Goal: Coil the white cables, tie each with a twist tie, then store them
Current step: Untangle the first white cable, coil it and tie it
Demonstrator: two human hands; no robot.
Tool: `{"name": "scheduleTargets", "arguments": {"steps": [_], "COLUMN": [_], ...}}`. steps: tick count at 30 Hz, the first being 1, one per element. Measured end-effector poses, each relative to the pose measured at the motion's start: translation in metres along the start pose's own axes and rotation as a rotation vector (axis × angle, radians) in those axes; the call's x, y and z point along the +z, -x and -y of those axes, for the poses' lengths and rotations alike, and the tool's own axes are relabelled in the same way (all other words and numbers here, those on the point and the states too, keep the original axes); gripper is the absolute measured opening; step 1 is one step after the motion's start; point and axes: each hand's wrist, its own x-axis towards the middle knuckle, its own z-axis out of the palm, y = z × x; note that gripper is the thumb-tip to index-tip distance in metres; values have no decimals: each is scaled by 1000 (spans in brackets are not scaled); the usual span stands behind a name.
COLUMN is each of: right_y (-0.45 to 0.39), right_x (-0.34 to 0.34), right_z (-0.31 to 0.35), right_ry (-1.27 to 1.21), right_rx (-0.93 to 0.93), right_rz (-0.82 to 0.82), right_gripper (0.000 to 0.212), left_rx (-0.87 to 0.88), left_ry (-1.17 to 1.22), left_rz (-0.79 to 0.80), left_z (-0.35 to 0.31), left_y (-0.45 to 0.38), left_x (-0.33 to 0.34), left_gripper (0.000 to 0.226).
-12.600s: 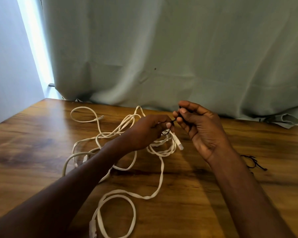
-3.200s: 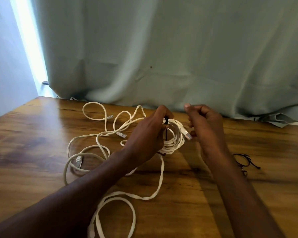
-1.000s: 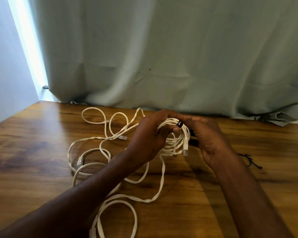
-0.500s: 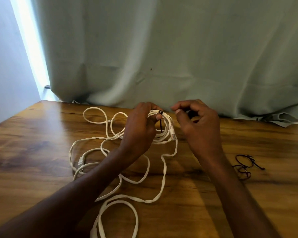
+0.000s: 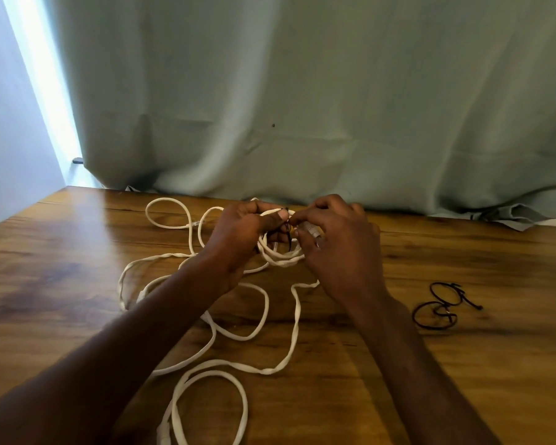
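A small coil of white cable [image 5: 281,256] is held just above the wooden table [image 5: 463,364], near the curtain. My left hand [image 5: 241,232] grips the coil's left side, thumb across its top. My right hand [image 5: 337,248] meets it from the right and pinches the black twist tie [image 5: 288,231] wrapped over the coil. A white plug [image 5: 312,231] shows under my right fingers. Loose white cable [image 5: 270,369] sprawls in loops over the table in front and to the left.
Black twist ties [image 5: 440,308] bent into loops lie on the table to the right. A pale green curtain [image 5: 302,107] hangs along the table's far edge. A wall [image 5: 10,130] stands at left.
My right hand has closed in on the coil and now pinches the twist tie at its top. My left hand keeps its grip on the coil, which has sunk slightly.
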Motion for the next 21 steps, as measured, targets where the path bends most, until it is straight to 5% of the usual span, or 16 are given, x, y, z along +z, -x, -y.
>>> {"name": "scheduleTargets", "arguments": {"steps": [7, 10, 15, 21], "right_y": [-1, -1, -7, -5], "right_x": [11, 10, 0, -5], "right_z": [-5, 1, -7, -6], "right_ry": [-108, -428, -883, -956], "right_rx": [-150, 57, 543, 587], "right_rz": [-97, -165, -168, -159], "right_gripper": [28, 13, 5, 10], "left_rx": [-108, -65, 252, 408], "left_ry": [201, 148, -222, -323], "left_rz": [12, 26, 131, 118], "left_z": [0, 1, 7, 13], "left_y": [3, 4, 7, 7], "left_x": [0, 2, 14, 15], "left_gripper": [16, 18, 17, 17]}}
